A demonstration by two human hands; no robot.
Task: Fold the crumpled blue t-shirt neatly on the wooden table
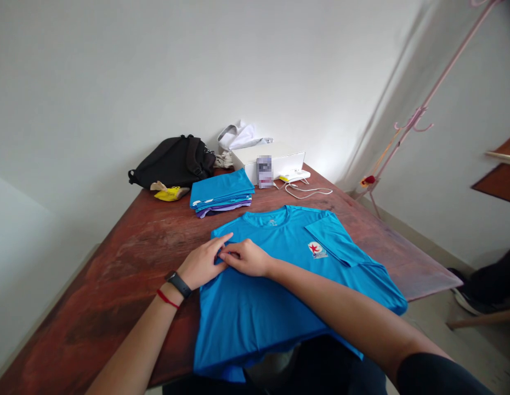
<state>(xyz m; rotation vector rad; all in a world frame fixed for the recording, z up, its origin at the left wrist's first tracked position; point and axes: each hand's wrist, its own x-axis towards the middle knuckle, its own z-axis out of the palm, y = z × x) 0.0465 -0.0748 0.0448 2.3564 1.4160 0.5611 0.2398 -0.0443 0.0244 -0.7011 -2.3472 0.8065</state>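
Observation:
A bright blue T-shirt (279,285) lies spread face up on the red-brown wooden table (115,263), its hem hanging over the near edge. Its right sleeve is folded in over the chest, beside a small red star logo (316,250). My left hand (203,262), with a black band and a red string at the wrist, and my right hand (249,258) meet at the shirt's left shoulder edge. Both pinch the blue cloth there, fingers closed on a fold.
A stack of folded shirts (222,195), blue over purple, sits behind the spread one. Farther back are a black bag (173,162), a yellow item (169,193), a white box (275,159) with white cloth and a white cable (308,191). A pink coat stand (415,118) stands at right.

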